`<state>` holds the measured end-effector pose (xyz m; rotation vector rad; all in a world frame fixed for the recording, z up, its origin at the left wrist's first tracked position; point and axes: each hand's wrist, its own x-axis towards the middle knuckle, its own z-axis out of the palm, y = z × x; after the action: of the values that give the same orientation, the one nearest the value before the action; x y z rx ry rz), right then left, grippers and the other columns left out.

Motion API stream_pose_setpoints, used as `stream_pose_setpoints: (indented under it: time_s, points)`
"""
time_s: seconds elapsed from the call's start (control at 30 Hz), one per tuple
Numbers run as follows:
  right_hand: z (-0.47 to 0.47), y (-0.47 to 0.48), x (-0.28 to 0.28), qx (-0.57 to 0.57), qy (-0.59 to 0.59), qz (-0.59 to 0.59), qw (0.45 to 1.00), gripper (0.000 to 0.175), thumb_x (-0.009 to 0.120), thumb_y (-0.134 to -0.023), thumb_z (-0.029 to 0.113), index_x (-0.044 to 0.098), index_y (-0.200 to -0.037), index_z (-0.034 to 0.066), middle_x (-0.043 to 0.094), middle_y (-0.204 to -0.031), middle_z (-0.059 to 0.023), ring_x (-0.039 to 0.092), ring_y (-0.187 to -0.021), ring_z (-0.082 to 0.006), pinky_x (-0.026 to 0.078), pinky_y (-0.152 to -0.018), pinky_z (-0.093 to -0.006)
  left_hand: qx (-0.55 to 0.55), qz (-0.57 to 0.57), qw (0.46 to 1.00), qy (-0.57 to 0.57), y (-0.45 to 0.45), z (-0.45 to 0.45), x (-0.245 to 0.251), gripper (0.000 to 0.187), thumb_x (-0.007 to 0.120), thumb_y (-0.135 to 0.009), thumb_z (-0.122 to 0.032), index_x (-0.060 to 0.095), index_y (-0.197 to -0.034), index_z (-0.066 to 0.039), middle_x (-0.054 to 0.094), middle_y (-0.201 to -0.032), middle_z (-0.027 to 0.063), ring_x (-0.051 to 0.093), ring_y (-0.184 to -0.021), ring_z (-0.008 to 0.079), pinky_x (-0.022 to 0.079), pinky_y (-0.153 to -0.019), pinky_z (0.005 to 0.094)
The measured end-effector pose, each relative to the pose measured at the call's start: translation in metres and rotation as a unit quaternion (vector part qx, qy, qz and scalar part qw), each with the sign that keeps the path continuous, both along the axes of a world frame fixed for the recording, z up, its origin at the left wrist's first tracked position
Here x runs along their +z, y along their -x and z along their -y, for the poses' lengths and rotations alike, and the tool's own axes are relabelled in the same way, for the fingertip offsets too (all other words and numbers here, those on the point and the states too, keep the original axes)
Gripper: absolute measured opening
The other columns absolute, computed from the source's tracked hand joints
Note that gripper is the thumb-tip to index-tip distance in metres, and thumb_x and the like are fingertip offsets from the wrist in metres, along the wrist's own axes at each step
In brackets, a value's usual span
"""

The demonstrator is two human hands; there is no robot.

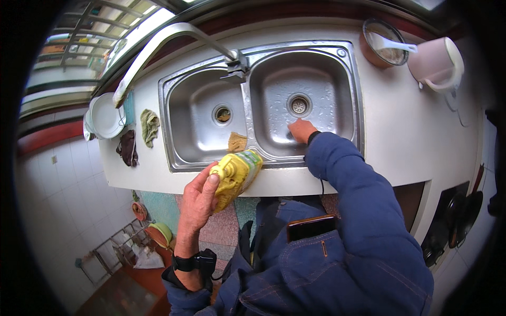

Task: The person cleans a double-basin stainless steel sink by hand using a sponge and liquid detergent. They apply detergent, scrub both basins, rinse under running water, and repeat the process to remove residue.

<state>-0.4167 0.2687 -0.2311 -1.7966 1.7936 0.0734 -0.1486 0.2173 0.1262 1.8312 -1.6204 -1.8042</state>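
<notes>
My left hand (201,191) grips a yellow plastic pump bottle (241,170), tilted over the front edge of the sink. Its pump head points towards me, near my thumb. Down in the right steel basin (336,94), my right hand (302,129) is just in front of the drain strainer (299,105). Its fingers look curled, and whether they hold anything is hidden. Water drops dot that basin. A tan cloth or scouring pad (237,141) lies against the divider in the left basin (193,134), whose drain (222,115) holds something brownish.
The tall faucet (166,31) has its spout swung left over the counter. Stacked plates (108,116), a green cloth (150,127) and a dark cloth (127,148) are at left. A bowl with a white-handled utensil (381,55) and a pink pitcher (433,63) stand at right.
</notes>
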Motion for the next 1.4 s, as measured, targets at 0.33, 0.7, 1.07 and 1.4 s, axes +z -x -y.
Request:
stream_pose_setpoints:
  time_s: [0.33, 0.7, 1.07, 1.4]
  points:
    - [0.069, 0.016, 0.139, -0.090, 0.080, 0.113, 0.986, 0.027, 0.057, -0.081, 0.015, 0.069, -0.104, 0.0072, 0.069, -0.099, -0.0207, 0.066, -0.095, -0.0374, 0.053, -0.081, -0.0472, -0.005, -0.012, 1.000, 0.005, -0.018, -0.006, -0.005, 0.066, 0.063, -0.095, -0.041, 0.049, -0.138, 0.006, 0.065, -0.118, 0.0173, 0.062, -0.105, 0.0173, 0.050, -0.090, 0.0288]
    - [0.168, -0.114, 0.139, 0.052, 0.106, 0.032, 0.993, 0.021, 0.062, -0.079, 0.016, 0.072, -0.096, 0.0072, 0.071, -0.096, -0.0180, 0.069, -0.090, -0.0350, 0.054, -0.077, -0.0446, -0.009, 0.035, 0.999, 0.040, -0.058, -0.016, -0.010, 0.069, 0.064, -0.092, -0.047, 0.053, -0.134, 0.007, 0.068, -0.113, 0.0233, 0.065, -0.105, 0.0231, 0.050, -0.092, 0.0325]
    - [0.177, -0.133, 0.124, 0.082, 0.263, 0.003, 0.961, 0.022, 0.056, -0.086, 0.018, 0.072, -0.097, 0.0086, 0.073, -0.091, -0.0141, 0.071, -0.087, -0.0299, 0.055, -0.072, -0.0422, 0.022, -0.009, 0.998, 0.061, -0.076, -0.015, -0.022, 0.067, 0.065, -0.092, -0.045, 0.054, -0.133, 0.007, 0.068, -0.112, 0.0252, 0.066, -0.105, 0.0237, 0.050, -0.092, 0.0327]
    - [0.023, 0.014, 0.175, -0.293, 0.155, 0.113, 0.937, 0.030, 0.052, -0.088, 0.023, 0.069, -0.105, 0.0049, 0.070, -0.095, -0.0203, 0.066, -0.088, -0.0404, 0.051, -0.080, -0.0489, -0.002, -0.062, 0.998, 0.007, -0.020, 0.004, -0.025, 0.069, 0.066, -0.092, -0.045, 0.052, -0.134, 0.008, 0.068, -0.112, 0.0187, 0.064, -0.101, 0.0179, 0.052, -0.086, 0.0293]
